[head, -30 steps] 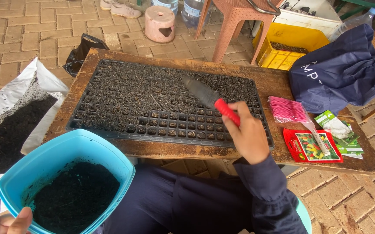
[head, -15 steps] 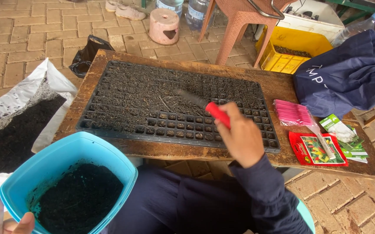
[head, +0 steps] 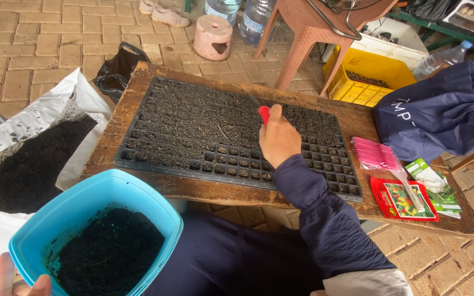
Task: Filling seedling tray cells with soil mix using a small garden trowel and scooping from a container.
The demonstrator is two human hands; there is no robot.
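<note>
one wooden bench (head: 204, 189) carries a black seedling tray (head: 193, 123), mostly soil-filled, near rows lower. blue tub (head: 78, 211) of soil sits at lower left, left hand (head: 15, 280) gripping its rim. right hand (head: 278, 140) closed around red-handled trowel (head: 264, 113), blade mostly hidden. risk: tilted tub could spill; hard scraping could empty filled cells.

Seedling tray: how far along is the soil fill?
Done: most cells of the seedling tray hold dark soil, heaped over the far rows. In hand: the right hand works a red-handled trowel over the tray's middle, while the left hand holds the blue tub of soil. Left: the near rows, mostly toward the right, look only part-filled, their cell walls showing.
</note>
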